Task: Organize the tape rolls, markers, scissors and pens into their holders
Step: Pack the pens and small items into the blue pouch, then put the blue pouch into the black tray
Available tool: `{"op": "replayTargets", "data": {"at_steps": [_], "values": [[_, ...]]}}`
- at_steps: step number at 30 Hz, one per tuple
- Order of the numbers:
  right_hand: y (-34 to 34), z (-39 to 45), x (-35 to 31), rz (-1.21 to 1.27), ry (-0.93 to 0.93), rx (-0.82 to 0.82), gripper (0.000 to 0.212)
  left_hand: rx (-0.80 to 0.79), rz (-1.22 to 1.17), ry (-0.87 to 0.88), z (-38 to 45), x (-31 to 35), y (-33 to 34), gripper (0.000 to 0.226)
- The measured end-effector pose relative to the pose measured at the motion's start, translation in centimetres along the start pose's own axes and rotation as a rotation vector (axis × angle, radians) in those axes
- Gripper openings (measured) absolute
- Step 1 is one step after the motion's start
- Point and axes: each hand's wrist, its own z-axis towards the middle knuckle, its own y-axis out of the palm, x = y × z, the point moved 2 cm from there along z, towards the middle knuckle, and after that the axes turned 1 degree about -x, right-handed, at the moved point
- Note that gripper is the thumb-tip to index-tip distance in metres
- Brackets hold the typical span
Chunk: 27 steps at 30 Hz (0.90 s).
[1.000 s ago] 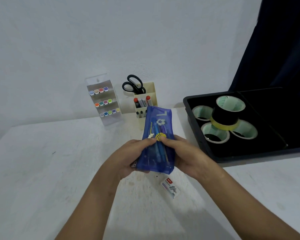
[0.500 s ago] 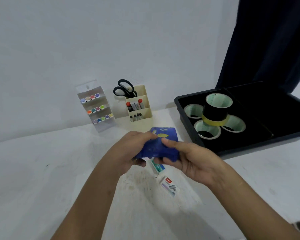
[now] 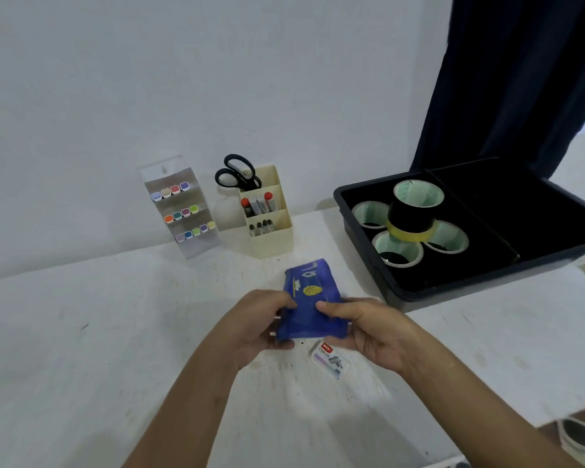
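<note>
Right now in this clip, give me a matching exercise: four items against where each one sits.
Items:
1. scissors
2. blue pouch
3. black tape roll
4. staples box

Places:
A. stacked on other rolls in the black tray
B. lying on the table
C. upright in the beige holder
D. held in both hands

Pairs: 1-C, 2-D, 3-A, 4-B

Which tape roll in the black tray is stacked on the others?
The black tape roll with a yellow band beneath; it sits atop three flat-lying rolls.
</note>
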Motion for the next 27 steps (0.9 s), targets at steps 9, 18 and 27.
{"op": "replayTargets", "data": {"at_steps": [9, 18, 27], "values": [[-1.0, 2.2, 1.8, 0.009, 0.112, 0.058, 0.035, 0.012, 0.01, -0.104, 3.1, -2.0, -0.1, 0.031], [-1.1, 1.7, -0.8, -0.007, -0.059, -0.023, 0.033, 0.009, -0.006, 0.156, 3.3, 1.1, 1.4, 0.022], [-4.7, -1.3, -9.9, -0.084, -0.405, 0.031, 0.028, 0.042, -0.005, 0.445, 1.8, 10.0, 7.3, 0.015]]}}
